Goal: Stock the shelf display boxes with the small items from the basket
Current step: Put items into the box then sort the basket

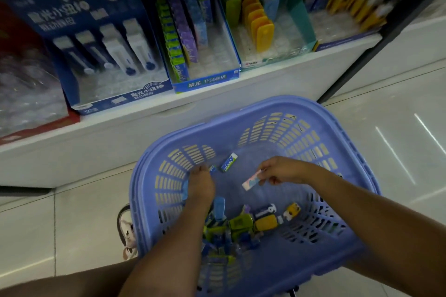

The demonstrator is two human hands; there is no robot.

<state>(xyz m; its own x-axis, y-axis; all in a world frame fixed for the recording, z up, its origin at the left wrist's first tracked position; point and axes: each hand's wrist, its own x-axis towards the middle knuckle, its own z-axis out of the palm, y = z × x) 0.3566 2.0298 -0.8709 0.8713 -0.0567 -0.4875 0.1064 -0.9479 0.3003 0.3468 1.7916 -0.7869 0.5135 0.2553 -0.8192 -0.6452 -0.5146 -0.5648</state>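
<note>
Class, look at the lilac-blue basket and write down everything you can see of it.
The basket is lilac-blue plastic, oval, with a thick rim and slotted walls. It sits below the white shelf; what it rests on is hidden. Its near end holds small items; one blue packet lies near the far wall. Both hands are inside: the right hand pinches a pink-and-blue packet, the left hand reaches toward its floor.

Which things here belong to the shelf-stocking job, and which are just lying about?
Job: basket; pile of small items inside it; pink-and-white pack pinched by the right hand; left hand down in the basket; kada display box; teal display box; dark blue display box.
Lying about: shoe beside the basket.
</note>
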